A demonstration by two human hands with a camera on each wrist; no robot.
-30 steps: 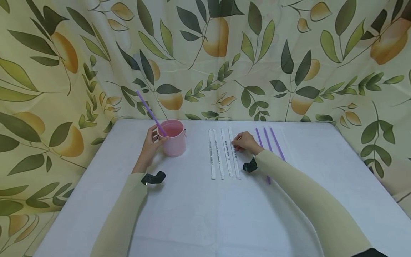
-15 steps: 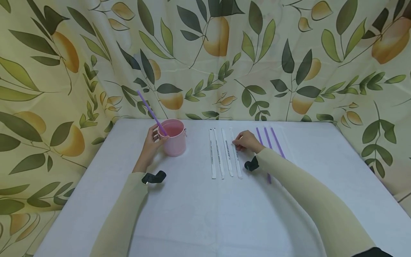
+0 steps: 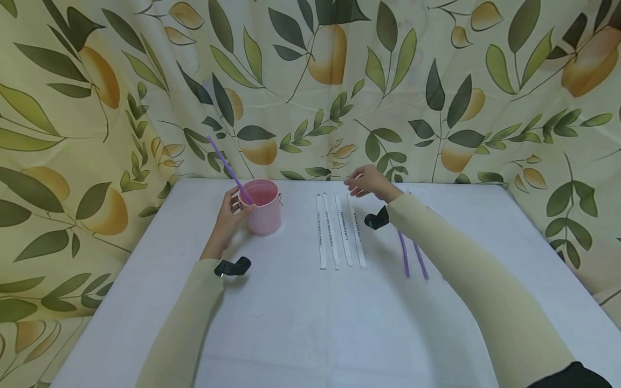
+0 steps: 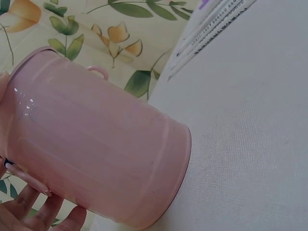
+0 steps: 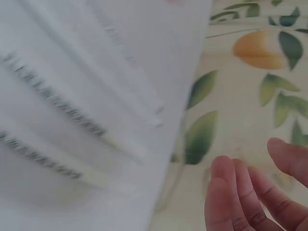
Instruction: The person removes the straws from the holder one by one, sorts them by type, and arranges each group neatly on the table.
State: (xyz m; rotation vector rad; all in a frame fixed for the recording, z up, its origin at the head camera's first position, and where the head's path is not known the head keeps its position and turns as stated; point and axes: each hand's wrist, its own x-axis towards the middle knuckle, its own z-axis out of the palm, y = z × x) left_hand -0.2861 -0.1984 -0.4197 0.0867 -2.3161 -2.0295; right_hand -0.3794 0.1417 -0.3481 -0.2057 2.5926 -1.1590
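Observation:
My left hand holds a small pink bucket at its left side, thumb near the rim. In the left wrist view its fingers bend around the bucket's side below a small handle loop. A purple straw leans out of the bucket toward the upper left. Raised over the table's far edge, my right hand holds nothing; in the right wrist view its thumb and fingers are apart. Below it, several slim white paper-wrapped sticks with dark print lie side by side.
Purple straws lie right of the white sticks, partly hidden by my right forearm. A white cloth covers the table. A curtain with leaves and fruit hangs behind its far edge.
My right hand has let go of the rightmost white stick and risen toward the far edge, its fingers loosening. The left hand and bucket have stayed in place.

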